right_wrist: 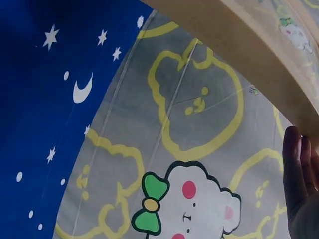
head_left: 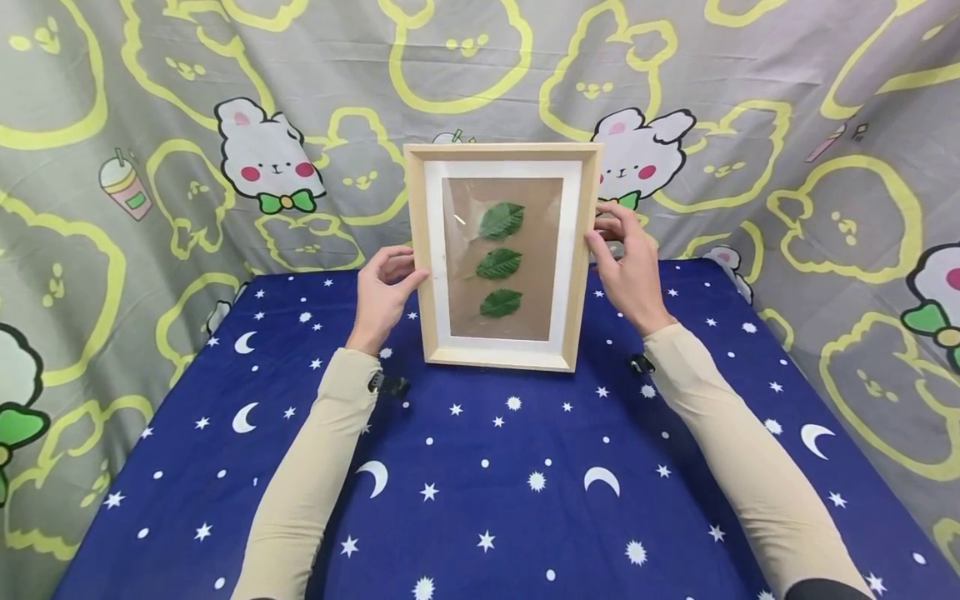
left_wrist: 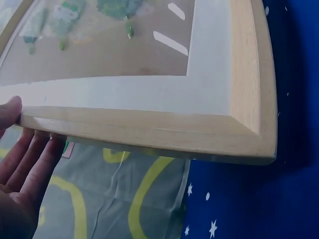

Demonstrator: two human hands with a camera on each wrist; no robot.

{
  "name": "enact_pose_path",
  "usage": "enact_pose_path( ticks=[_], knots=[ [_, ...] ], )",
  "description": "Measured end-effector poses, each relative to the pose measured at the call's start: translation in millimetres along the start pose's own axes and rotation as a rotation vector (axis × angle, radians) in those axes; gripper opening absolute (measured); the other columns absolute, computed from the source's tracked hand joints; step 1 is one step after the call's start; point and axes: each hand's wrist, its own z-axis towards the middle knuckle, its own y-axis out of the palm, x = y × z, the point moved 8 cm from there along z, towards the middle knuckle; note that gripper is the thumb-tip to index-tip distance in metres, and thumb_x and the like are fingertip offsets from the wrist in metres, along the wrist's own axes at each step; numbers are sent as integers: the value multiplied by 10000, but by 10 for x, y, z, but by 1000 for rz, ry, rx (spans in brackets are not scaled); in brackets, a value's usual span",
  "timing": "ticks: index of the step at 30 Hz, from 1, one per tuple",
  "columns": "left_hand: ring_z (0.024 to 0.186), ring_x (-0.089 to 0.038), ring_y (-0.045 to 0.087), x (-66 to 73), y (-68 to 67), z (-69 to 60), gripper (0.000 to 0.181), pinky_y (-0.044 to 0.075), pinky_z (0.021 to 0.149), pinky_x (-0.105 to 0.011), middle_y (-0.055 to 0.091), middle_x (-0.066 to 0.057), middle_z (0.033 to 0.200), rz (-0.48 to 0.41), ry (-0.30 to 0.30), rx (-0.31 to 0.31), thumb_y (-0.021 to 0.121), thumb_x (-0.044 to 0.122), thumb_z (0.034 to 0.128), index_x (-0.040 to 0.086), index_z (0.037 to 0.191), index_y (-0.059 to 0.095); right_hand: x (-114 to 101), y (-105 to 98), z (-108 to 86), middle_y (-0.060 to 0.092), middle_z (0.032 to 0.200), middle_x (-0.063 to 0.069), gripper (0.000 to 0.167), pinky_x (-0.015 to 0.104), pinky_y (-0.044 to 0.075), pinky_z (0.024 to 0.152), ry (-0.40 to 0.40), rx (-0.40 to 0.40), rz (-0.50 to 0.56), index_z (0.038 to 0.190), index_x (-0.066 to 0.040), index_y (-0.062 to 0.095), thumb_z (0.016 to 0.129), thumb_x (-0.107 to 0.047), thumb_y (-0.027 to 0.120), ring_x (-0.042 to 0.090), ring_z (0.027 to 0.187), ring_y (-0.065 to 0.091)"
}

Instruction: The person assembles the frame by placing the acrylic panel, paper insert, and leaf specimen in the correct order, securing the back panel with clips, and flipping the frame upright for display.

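Observation:
A light wooden picture frame (head_left: 417, 250) stands upright in the head view, its front toward me. Inside it, a white mat surrounds a brown backing with three green leaves (head_left: 500, 264) in a vertical row under a glossy cover. My left hand (head_left: 384, 292) holds the frame's left side, thumb at the front and fingers behind the edge. On the opposite side my right hand (head_left: 628, 262) grips the edge a little higher, thumb toward the front. The left wrist view shows a frame corner and the left fingers (left_wrist: 37, 159) against the edge. Only part of the right hand (right_wrist: 303, 184) appears in the right wrist view.
Under the frame lies a dark blue tablecloth (head_left: 480, 500) printed with white stars, moons and dots. Grey curtains (head_left: 345, 50) with yellow outlines and cartoon animals hang behind the table and along both sides.

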Motion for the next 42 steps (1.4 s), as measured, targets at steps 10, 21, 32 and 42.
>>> enact_pose_path(
  ticks=[10,21,32,42],
  knots=[
    [880,-91,712,-28,-18,35,359,575,798,-205,751,32,939,-63,-1,1,783,-80,843,-147,1161,630,217,146,113,722,1206,138,350,139,538,565,60,-34,45,1380,-124,525,1044,-192,594,241,1018,696],
    [854,-118,710,-162,8,35,387,589,720,-217,755,-25,964,-109,-47,-9,770,-104,841,-173,1185,605,319,225,129,708,1214,146,350,334,616,633,83,-73,38,1383,-142,513,1048,-216,586,237,1074,696],
    [914,-147,701,-174,38,44,385,588,754,-223,739,-85,1043,-49,-67,-36,767,-61,867,-138,1208,603,356,238,110,705,1246,150,371,383,619,628,105,-63,57,1408,-149,521,1046,-200,590,250,1054,697],
    [1056,-225,669,-447,-9,41,369,534,869,-218,668,-292,1240,125,-42,-96,697,57,967,-82,1293,593,348,122,-87,682,1329,109,485,274,594,806,102,-118,-46,1485,-149,489,1024,-203,632,214,1090,690]
  ],
)
